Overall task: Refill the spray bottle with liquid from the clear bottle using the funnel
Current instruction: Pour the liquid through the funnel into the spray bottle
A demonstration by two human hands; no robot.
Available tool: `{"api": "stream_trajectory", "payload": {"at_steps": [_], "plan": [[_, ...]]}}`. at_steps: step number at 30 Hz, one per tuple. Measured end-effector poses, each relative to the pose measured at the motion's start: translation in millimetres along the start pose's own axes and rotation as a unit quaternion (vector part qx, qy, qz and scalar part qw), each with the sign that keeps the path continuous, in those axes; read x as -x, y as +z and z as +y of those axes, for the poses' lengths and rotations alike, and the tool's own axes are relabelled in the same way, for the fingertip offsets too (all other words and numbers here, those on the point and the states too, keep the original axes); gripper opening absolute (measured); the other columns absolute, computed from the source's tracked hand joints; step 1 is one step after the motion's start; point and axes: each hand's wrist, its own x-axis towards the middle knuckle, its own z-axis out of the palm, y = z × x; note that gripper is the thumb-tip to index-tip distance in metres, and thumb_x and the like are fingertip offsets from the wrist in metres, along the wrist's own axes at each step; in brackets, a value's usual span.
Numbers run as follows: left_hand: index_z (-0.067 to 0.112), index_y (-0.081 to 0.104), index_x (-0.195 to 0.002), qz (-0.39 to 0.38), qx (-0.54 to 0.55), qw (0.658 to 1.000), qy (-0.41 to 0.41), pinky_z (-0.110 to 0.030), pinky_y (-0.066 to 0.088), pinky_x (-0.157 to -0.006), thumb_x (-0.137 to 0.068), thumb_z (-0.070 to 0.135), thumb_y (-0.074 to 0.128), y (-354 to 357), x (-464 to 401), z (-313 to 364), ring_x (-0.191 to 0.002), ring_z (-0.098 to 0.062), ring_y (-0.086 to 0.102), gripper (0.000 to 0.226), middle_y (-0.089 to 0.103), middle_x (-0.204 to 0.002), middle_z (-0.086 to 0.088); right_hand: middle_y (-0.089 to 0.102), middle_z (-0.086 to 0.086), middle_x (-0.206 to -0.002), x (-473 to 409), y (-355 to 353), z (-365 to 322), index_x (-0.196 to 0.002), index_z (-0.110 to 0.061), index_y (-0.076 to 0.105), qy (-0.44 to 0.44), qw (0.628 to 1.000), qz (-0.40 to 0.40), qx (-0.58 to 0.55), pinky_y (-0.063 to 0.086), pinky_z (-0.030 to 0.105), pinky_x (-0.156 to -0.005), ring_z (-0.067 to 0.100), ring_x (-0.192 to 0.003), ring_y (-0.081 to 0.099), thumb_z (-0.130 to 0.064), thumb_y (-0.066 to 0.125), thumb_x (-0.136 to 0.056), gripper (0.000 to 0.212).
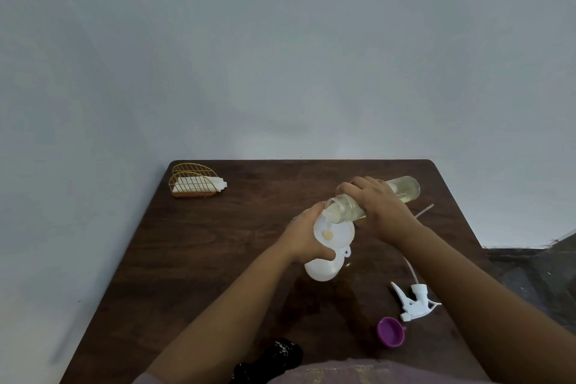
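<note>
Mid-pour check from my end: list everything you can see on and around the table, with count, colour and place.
Clear bottle: one, pale yellow liquid inside, tipped over the funnel, centre right.
White funnel: one, white, on the spray bottle's mouth.
Spray bottle: one, white, table centre.
Trigger sprayer head: one, white, lying near right.
Purple funnel: one, lying by the sprayer head.
Napkin holder: one, gold wire, white napkins, far left corner.
Table: one, dark brown wood.
Black speckled object: one, near edge, unclear.
Left hand: grips funnel and spray bottle.
Right hand: grips the clear bottle.
</note>
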Motion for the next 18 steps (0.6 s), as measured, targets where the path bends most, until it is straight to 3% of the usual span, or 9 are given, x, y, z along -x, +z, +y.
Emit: {"api": "stream_trajectory", "payload": {"at_steps": [18], "plan": [[0.045, 0.033, -0.131, -0.002, 0.006, 1.000, 0.001, -0.037, 0.051, -0.090, -0.055, 0.031, 0.081, 0.4, -0.9, -1.1, -0.110, -0.012, 0.049, 0.091, 0.047, -0.121, 0.018, 0.059, -0.003, -0.104, 1.0, 0.3, 2.3, -0.114, -0.025, 0.057, 0.009, 1.000, 0.000, 0.001, 0.031, 0.028, -0.087, 0.018, -0.098, 0.052, -0.023, 0.074, -0.075, 0.042]]}}
